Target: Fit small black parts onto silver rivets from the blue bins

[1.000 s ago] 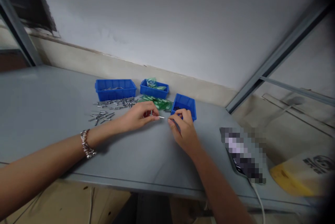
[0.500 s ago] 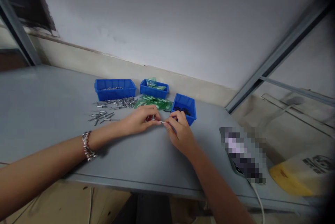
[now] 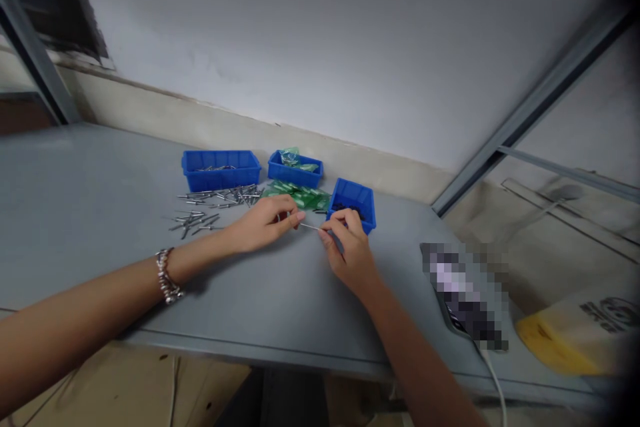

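Observation:
Between my two hands a thin metal pin [image 3: 311,226] is held just above the table. My left hand [image 3: 273,222] pinches its left end, and my right hand [image 3: 347,244] pinches the right end. Behind my left hand lie green plastic packets [image 3: 300,195]. A blue bin with small black parts [image 3: 354,195] stands right behind my right hand. Loose metal rods [image 3: 195,222] are spread on the table left of my left hand, in front of a long blue bin [image 3: 220,177] holding more metal pieces.
A smaller blue bin [image 3: 295,172] with green packets stands near the wall. On the right lie a phone [image 3: 457,320], partly pixelated, with a white cable [image 3: 495,377], and a yellow and clear bag [image 3: 560,347]. Metal posts [image 3: 530,107] rise at both sides.
My hands have moved slightly apart, and more of the thin pin shows between them. My left hand has shifted a little left and up.

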Tool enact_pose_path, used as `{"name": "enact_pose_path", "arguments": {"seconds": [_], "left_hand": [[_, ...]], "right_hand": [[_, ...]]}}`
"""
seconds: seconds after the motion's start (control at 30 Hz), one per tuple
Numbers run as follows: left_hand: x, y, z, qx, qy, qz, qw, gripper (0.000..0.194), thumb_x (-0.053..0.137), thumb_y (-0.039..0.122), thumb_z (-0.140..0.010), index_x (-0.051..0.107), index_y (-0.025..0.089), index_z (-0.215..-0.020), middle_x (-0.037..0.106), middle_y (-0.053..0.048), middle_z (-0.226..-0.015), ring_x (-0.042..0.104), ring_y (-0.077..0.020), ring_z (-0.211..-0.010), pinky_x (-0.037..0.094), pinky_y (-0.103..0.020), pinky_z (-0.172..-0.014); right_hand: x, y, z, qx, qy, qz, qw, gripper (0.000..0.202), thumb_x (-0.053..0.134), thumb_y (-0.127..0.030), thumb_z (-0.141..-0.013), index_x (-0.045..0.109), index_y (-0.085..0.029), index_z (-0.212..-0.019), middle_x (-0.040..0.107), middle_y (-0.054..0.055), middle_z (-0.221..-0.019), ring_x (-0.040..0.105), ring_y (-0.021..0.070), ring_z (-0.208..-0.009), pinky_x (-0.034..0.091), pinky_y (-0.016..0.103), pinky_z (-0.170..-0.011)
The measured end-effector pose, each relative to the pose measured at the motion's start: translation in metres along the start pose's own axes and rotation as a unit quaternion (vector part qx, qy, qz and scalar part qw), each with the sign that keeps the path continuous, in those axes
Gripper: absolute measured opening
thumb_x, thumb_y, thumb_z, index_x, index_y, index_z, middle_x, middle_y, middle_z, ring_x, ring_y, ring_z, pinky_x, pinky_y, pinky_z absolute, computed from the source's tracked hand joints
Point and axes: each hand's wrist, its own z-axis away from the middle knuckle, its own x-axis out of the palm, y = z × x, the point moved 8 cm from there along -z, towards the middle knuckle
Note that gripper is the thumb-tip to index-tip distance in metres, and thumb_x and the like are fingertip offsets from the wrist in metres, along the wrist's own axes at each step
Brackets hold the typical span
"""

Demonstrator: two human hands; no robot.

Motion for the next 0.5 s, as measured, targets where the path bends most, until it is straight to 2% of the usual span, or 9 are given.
{"name": "enact_pose_path", "arguments": {"seconds": [0.2, 0.37, 0.5], "left_hand": [[0.0021, 0.0005, -0.0001, -0.001, -0.012, 0.041, 0.999, 0.033, 0.038, 0.034, -0.088, 0.053, 0.012, -0.069, 0.05, -0.003, -0.072, 0.046, -0.0123, -0.067, 0.039, -0.026, -0.065], [0.0002, -0.0027, -0.0007, 0.005, 0.019, 0.044, 0.999, 0.028, 0.043, 0.036, -0.086, 0.051, 0.014, -0.071, 0.049, -0.002, -0.072, 0.045, -0.0122, -0.067, 0.038, -0.026, -0.064], [0.0013, -0.0045, -0.0007, 0.003, 0.022, 0.049, 0.999, 0.024, 0.046, 0.035, -0.085, 0.052, 0.014, -0.075, 0.049, -0.002, -0.073, 0.046, -0.0121, -0.066, 0.038, -0.025, -0.062]], "right_hand": [[-0.0017, -0.0001, 0.0004, -0.004, 0.011, 0.0, 1.0, 0.013, 0.043, -0.02, -0.088, 0.055, -0.017, -0.083, 0.045, 0.006, -0.085, 0.045, 0.0185, -0.083, 0.041, 0.035, -0.075], [-0.0002, 0.0027, 0.0, 0.014, 0.003, -0.003, 1.0, 0.011, 0.046, -0.024, -0.087, 0.055, -0.018, -0.086, 0.046, 0.006, -0.087, 0.046, 0.0188, -0.086, 0.041, 0.035, -0.078], [0.0006, 0.0018, -0.0006, 0.009, -0.001, 0.004, 1.0, 0.015, 0.044, -0.023, -0.088, 0.055, -0.017, -0.081, 0.047, 0.006, -0.086, 0.046, 0.0182, -0.084, 0.04, 0.035, -0.077]]}}
